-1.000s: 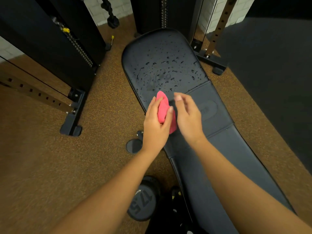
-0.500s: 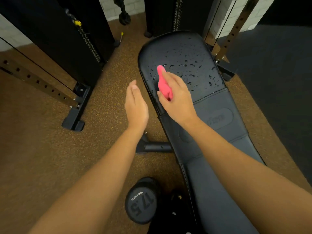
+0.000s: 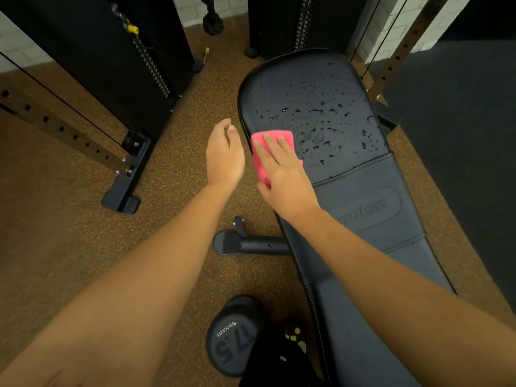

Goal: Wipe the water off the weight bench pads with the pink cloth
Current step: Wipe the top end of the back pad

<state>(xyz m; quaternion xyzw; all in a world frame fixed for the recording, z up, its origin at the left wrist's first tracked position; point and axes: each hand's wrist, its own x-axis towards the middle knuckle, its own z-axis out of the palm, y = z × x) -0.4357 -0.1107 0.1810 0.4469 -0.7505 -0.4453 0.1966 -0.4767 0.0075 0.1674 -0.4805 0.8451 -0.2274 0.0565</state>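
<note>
The black weight bench runs from the lower right up to the middle of the view. Its far pad [image 3: 312,90] is dotted with water drops; the nearer pad [image 3: 371,208] looks dry. The pink cloth [image 3: 275,136] lies flat on the left edge of the wet pad. My right hand [image 3: 282,174] presses down on it with the fingers spread flat. My left hand [image 3: 224,153] hovers just left of the bench over the floor, empty, with its fingers loosely together.
A 17.5 dumbbell [image 3: 233,336] stands on the brown speckled floor by the bench's near left side. The bench's cross foot [image 3: 251,243] sticks out to the left. Black rack uprights [image 3: 122,188] stand left and behind. A dark mat [image 3: 460,135] lies to the right.
The cloth was held between both hands, then went to the right hand alone. It has gone from bunched to flat on the wet pad, and the left hand has drawn aside.
</note>
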